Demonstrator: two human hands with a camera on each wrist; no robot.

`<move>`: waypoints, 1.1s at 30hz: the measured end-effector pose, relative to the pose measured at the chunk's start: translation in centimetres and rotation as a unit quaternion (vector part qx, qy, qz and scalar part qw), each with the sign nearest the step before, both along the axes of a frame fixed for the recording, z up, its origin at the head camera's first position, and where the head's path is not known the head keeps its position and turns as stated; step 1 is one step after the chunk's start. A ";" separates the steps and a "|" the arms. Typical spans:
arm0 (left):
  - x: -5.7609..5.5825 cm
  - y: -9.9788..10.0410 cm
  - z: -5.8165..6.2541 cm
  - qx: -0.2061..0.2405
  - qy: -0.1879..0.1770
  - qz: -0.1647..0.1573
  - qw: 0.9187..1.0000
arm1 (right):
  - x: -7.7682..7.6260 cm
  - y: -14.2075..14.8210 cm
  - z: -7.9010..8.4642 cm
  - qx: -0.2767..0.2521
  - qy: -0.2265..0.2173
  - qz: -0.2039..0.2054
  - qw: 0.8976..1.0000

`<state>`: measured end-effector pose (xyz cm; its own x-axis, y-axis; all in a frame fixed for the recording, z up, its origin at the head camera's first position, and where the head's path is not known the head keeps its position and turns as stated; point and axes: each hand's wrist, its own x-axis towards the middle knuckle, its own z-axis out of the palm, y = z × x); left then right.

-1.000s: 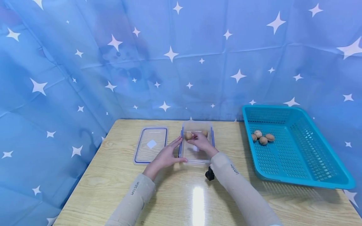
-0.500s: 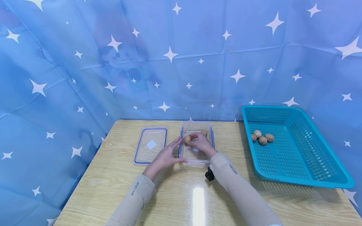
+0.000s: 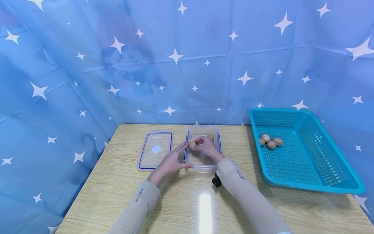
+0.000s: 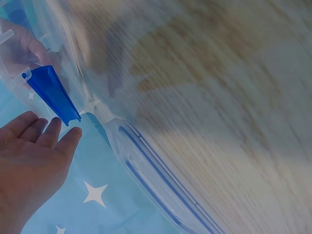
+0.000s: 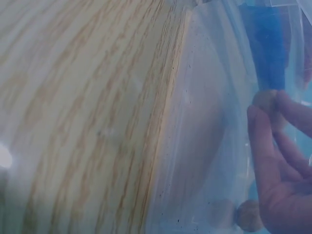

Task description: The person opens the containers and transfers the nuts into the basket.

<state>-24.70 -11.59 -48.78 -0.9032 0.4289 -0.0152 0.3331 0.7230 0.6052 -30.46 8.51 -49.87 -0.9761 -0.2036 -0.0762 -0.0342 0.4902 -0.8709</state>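
A clear plastic food container (image 3: 201,166) with blue side latches stands lidless near the table's back edge. Inside it, my right hand (image 3: 206,147) pinches a walnut (image 3: 192,145) by the container's left wall; the right wrist view shows that walnut (image 5: 265,100) between thumb and fingertips. Behind this hand lies a second walnut (image 3: 211,137), partly hidden. My left hand (image 3: 172,161) has its fingers extended along the container's left side, thumb toward the front corner. In the left wrist view, the left hand's fingertips (image 4: 70,136) are right at a blue latch (image 4: 52,95).
Left of the container lies its clear lid (image 3: 149,159) with a blue seal and a white label. A turquoise basket (image 3: 309,187) stands at the right, with several walnuts (image 3: 271,145) at its left side. A starry blue curtain (image 3: 187,81) hangs behind the wooden table (image 3: 175,208).
My right hand has brought the walnut slightly down and to the left inside the container. The left hand has stayed at the container's side.
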 end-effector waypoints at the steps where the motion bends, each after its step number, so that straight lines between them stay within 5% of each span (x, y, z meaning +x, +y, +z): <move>1: 0.0 0.0 0.0 -0.001 0.002 -0.001 1.000 | 0.0 0.0 0.0 -0.002 0.001 0.001 1.000; 20: 0.2 0.1 0.3 -0.009 0.008 0.000 1.000 | -0.3 0.6 1.1 -0.086 0.034 0.007 0.996; 33: 0.1 0.3 0.4 -0.001 0.001 0.008 1.000 | 0.6 3.6 8.1 -0.068 0.068 0.025 0.995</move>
